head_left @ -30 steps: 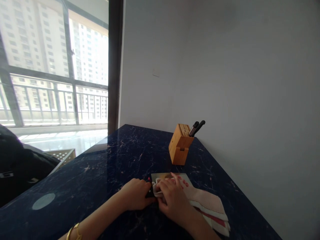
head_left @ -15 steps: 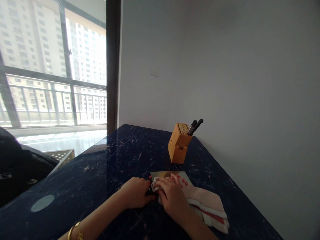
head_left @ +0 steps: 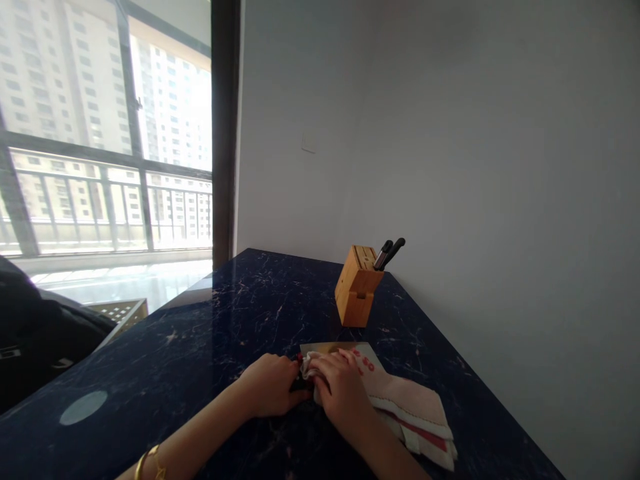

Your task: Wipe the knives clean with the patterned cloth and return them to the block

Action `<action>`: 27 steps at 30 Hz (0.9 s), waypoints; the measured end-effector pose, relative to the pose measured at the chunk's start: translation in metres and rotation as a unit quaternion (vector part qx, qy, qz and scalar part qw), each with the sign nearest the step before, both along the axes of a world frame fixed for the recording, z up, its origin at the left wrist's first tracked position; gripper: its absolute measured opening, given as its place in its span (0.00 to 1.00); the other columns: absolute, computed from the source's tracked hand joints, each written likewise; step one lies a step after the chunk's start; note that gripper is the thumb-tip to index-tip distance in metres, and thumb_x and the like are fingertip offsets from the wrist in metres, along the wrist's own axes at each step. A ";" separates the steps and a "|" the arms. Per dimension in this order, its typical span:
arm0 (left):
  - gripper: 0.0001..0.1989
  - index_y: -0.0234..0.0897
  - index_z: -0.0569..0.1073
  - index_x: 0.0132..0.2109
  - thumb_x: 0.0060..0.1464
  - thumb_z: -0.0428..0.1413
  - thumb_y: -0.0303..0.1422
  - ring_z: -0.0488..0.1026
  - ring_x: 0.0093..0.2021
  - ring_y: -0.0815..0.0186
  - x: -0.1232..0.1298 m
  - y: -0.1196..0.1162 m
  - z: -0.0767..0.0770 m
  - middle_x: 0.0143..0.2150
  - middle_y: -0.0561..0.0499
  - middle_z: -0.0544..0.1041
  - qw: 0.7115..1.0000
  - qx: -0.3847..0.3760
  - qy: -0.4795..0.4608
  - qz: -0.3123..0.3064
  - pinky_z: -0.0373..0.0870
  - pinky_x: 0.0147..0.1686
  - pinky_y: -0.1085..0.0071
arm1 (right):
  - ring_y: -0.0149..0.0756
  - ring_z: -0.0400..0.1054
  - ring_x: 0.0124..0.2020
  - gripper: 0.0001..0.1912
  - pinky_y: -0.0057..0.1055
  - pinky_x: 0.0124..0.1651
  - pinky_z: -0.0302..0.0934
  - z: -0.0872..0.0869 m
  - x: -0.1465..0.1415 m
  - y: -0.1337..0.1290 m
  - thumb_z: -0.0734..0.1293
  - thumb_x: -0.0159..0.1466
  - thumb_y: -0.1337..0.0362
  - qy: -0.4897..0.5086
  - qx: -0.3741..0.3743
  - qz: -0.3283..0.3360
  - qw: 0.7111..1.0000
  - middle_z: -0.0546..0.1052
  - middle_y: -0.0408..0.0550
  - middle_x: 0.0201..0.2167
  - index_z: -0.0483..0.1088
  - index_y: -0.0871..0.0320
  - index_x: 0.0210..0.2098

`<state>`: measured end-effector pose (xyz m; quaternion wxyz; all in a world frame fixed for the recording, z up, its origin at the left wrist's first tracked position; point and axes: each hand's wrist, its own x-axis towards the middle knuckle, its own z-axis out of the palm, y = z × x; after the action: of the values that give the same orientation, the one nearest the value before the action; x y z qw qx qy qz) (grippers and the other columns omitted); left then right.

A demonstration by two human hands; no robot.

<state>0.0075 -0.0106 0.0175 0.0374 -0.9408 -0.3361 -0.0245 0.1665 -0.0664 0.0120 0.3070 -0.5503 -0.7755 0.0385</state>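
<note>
My left hand (head_left: 273,385) is closed around the dark handle (head_left: 300,381) of a cleaver, most of which the fingers hide. The cleaver's broad metal blade (head_left: 327,347) lies low over the table, pointing right. A pale pink and white towel (head_left: 403,398) with red marks covers much of that blade. My right hand (head_left: 340,387) presses a bunched part of the towel onto the blade beside the handle, fingers closed on the cloth. The towel's folded end hangs out to the right on the table.
A wooden knife block (head_left: 356,293) holding black-handled knives (head_left: 390,253) stands beyond the hands on the dark marbled table (head_left: 270,300). A pale round spot (head_left: 84,407) shows at left. A dark bag-like item (head_left: 40,333) is beside the table; a wall (head_left: 475,200) runs along the right.
My right hand has shifted very slightly left and up with the bunched cloth, nearer the handle. The left hand keeps its hold almost in place.
</note>
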 end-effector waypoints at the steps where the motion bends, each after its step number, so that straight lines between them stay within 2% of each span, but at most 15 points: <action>1: 0.23 0.36 0.72 0.39 0.54 0.41 0.48 0.75 0.32 0.52 0.000 0.000 -0.001 0.34 0.42 0.77 1.000 0.001 -0.005 -0.003 0.70 0.30 0.62 | 0.33 0.62 0.45 0.13 0.36 0.54 0.38 -0.001 -0.001 0.001 0.57 0.58 0.72 0.002 0.001 -0.005 1.000 0.72 0.39 0.42 0.67 0.51 0.37; 10: 0.24 0.36 0.71 0.39 0.54 0.40 0.49 0.75 0.31 0.52 -0.001 0.001 -0.001 0.32 0.43 0.77 1.000 0.004 -0.003 -0.003 0.70 0.29 0.62 | 0.33 0.62 0.43 0.12 0.35 0.54 0.39 0.005 0.002 -0.006 0.58 0.57 0.72 -0.011 -0.009 0.024 1.000 0.73 0.40 0.41 0.67 0.52 0.35; 17: 0.23 0.35 0.70 0.42 0.55 0.40 0.47 0.75 0.33 0.53 0.001 0.000 -0.001 0.35 0.42 0.76 1.000 0.000 -0.004 0.003 0.69 0.32 0.61 | 0.32 0.62 0.43 0.12 0.32 0.50 0.44 0.006 -0.001 0.002 0.57 0.59 0.72 -0.030 0.006 -0.015 0.999 0.73 0.39 0.42 0.67 0.51 0.37; 24: 0.24 0.36 0.71 0.40 0.54 0.40 0.48 0.74 0.33 0.53 0.001 -0.004 0.002 0.34 0.43 0.77 1.000 -0.013 -0.009 0.015 0.69 0.32 0.62 | 0.32 0.63 0.44 0.11 0.32 0.51 0.45 0.009 0.002 -0.007 0.59 0.57 0.71 -0.040 -0.012 0.011 0.999 0.73 0.40 0.42 0.69 0.52 0.35; 27: 0.23 0.36 0.71 0.39 0.54 0.41 0.49 0.74 0.34 0.53 0.002 -0.004 0.001 0.34 0.42 0.77 1.000 -0.017 -0.005 0.026 0.68 0.33 0.63 | 0.32 0.63 0.44 0.11 0.32 0.51 0.45 0.007 0.001 -0.004 0.58 0.58 0.71 -0.026 -0.004 -0.004 1.000 0.73 0.40 0.42 0.68 0.52 0.36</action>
<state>0.0090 -0.0145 0.0189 0.0206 -0.9321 -0.3608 -0.0225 0.1673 -0.0705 0.0189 0.2850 -0.5552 -0.7809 0.0263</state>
